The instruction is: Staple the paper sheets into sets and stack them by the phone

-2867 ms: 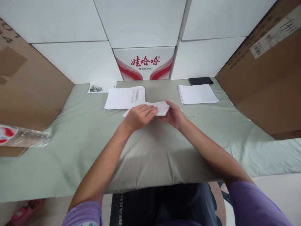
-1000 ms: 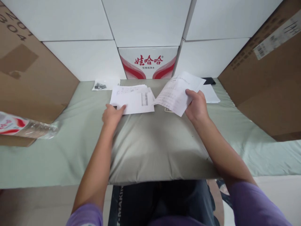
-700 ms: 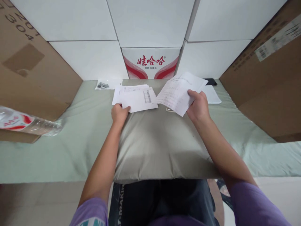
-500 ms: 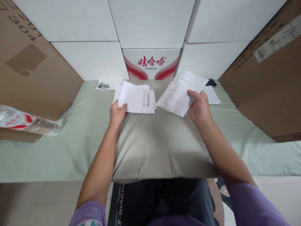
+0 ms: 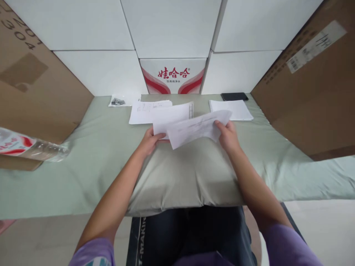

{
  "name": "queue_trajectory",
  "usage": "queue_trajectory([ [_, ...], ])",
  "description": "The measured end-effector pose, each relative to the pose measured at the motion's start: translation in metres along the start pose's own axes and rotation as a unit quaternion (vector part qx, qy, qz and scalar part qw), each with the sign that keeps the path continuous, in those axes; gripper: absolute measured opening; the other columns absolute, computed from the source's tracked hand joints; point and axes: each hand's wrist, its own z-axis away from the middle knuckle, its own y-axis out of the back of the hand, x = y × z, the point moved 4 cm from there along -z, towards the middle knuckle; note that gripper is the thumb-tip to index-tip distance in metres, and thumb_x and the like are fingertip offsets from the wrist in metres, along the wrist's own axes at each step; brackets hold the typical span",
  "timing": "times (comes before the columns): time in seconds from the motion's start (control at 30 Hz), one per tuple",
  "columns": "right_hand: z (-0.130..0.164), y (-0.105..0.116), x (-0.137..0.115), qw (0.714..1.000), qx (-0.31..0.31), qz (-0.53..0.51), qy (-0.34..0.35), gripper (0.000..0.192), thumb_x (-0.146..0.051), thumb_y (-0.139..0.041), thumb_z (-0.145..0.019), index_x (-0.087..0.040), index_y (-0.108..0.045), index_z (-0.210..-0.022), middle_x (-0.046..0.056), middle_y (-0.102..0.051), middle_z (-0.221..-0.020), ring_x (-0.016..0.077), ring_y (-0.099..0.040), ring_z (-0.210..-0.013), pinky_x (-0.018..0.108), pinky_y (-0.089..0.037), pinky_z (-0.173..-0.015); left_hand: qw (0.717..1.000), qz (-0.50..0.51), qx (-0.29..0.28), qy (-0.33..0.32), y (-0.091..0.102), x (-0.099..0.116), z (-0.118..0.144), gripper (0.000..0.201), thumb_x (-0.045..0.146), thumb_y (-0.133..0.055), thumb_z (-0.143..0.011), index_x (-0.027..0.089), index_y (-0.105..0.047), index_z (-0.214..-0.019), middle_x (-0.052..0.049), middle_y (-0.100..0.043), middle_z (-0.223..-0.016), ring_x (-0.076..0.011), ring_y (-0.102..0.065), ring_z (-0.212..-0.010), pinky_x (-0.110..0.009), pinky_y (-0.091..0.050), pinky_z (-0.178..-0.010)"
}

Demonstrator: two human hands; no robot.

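Our right hand (image 5: pixel 226 135) pinches the printed paper (image 5: pixel 191 130) by its right end; our left hand (image 5: pixel 150 142) grips the white paper (image 5: pixel 172 113) that it overlaps between them. Held one-sided, either could droop or slip askew. Beyond our left hand, a low sweep might scatter the loose stack (image 5: pixel 138 113).

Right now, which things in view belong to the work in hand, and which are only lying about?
Probably in the work:
rear sheet, in left hand
front sheet, in right hand
left paper pile
right paper pile

Apparently just lying about:
clear bag
dark flat object
plastic bottle
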Motion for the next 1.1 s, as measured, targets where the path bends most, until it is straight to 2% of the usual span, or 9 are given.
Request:
queue_trajectory([
  [0.17,0.005,-0.011,0.017,0.997,-0.069,0.009,-0.015,0.045,-0.058,-0.076,-0.078,-0.022,-0.072,-0.105,0.005,-0.076,-0.106,0.0250,-0.070,-0.104,0.042,-0.054,-0.099,0.993,-0.065,-0.093,-0.015,-0.009,-0.003,0.003,0.061,0.046,-0.086,-0.061,0.015,-0.075,-0.113,-0.017,-0.077,-0.115,-0.0392,-0.065,-0.123,-0.052,-0.050,-0.108],
  [0.27,0.008,-0.016,0.008,0.994,-0.107,-0.006,-0.009,0.052,-0.058,-0.076,-0.079,-0.024,-0.070,-0.118,0.006,-0.073,-0.120,0.0244,-0.068,-0.112,0.041,-0.051,-0.102,0.986,-0.106,-0.129,-0.021,-0.008,0.002,0.005,0.061,0.050,-0.089,-0.058,0.017,-0.078,-0.107,-0.016,-0.078,-0.108,-0.0399,-0.065,-0.123,-0.053,-0.047,-0.111],
  [0.33,0.009,-0.017,0.004,0.993,-0.118,-0.002,0.000,0.051,-0.060,-0.077,-0.078,-0.025,-0.070,-0.115,0.006,-0.073,-0.118,0.0239,-0.068,-0.110,0.040,-0.052,-0.100,0.983,-0.128,-0.133,-0.023,-0.004,0.007,0.006,0.058,0.052,-0.091,-0.054,0.018,-0.079,-0.099,-0.015,-0.079,-0.099,-0.0404,-0.068,-0.117,-0.055,-0.050,-0.106],
  [0.43,0.009,-0.017,0.001,0.996,-0.087,0.014,0.027,0.043,-0.059,-0.078,-0.077,-0.024,-0.068,-0.100,0.004,-0.072,-0.099,0.0217,-0.067,-0.095,0.038,-0.054,-0.092,0.975,-0.150,-0.161,0.009,0.004,0.014,0.010,0.055,0.048,-0.093,-0.048,0.021,-0.079,-0.094,-0.013,-0.079,-0.092,-0.0399,-0.071,-0.108,-0.056,-0.056,-0.097],
  [0.6,0.020,-0.016,0.001,0.990,0.050,0.063,0.112,0.033,-0.054,-0.071,-0.085,-0.024,-0.056,-0.089,0.000,-0.059,-0.084,0.0171,-0.058,-0.083,0.031,-0.051,-0.084,0.957,-0.143,-0.245,0.060,0.012,0.023,0.018,0.070,0.038,-0.094,-0.050,0.024,-0.074,-0.116,-0.015,-0.078,-0.110,-0.0375,-0.072,-0.110,-0.050,-0.058,-0.094],
  [0.7,0.032,-0.020,-0.001,0.983,0.092,0.077,0.137,0.031,-0.051,-0.069,-0.087,-0.025,-0.052,-0.094,-0.001,-0.055,-0.085,0.0167,-0.057,-0.083,0.030,-0.050,-0.082,0.971,-0.123,-0.202,0.030,0.004,0.018,0.016,0.076,0.044,-0.095,-0.050,0.021,-0.073,-0.119,-0.016,-0.077,-0.111,-0.0374,-0.071,-0.114,-0.049,-0.057,-0.098],
  [0.87,0.041,-0.026,0.002,0.994,0.025,0.057,0.095,0.047,-0.050,-0.074,-0.082,-0.030,-0.051,-0.117,-0.002,-0.059,-0.085,0.0183,-0.061,-0.078,0.033,-0.053,-0.077,0.993,-0.087,-0.068,-0.038,-0.010,-0.004,0.009,0.069,0.058,-0.087,-0.065,0.015,-0.074,-0.117,-0.017,-0.077,-0.116,-0.0340,-0.068,-0.120,-0.047,-0.050,-0.110],
  [1.0,0.038,-0.026,0.015,0.992,-0.040,0.095,0.071,0.039,-0.053,-0.078,-0.078,-0.025,-0.067,-0.103,0.006,-0.070,-0.099,0.0241,-0.066,-0.093,0.040,-0.055,-0.086,0.997,-0.040,-0.034,-0.055,-0.011,-0.011,0.008,0.061,0.057,-0.085,-0.067,0.014,-0.076,-0.110,-0.016,-0.077,-0.115,-0.0329,-0.069,-0.118,-0.046,-0.049,-0.111],
  [1.1,0.037,-0.026,0.027,0.991,-0.071,0.103,0.037,0.035,-0.056,-0.076,-0.078,-0.023,-0.072,-0.090,0.007,-0.073,-0.091,0.0272,-0.068,-0.089,0.044,-0.056,-0.082,0.998,-0.047,-0.022,-0.047,-0.011,-0.008,0.010,0.058,0.057,-0.085,-0.063,0.014,-0.077,-0.102,-0.014,-0.079,-0.106,-0.0333,-0.071,-0.112,-0.045,-0.053,-0.106],
])
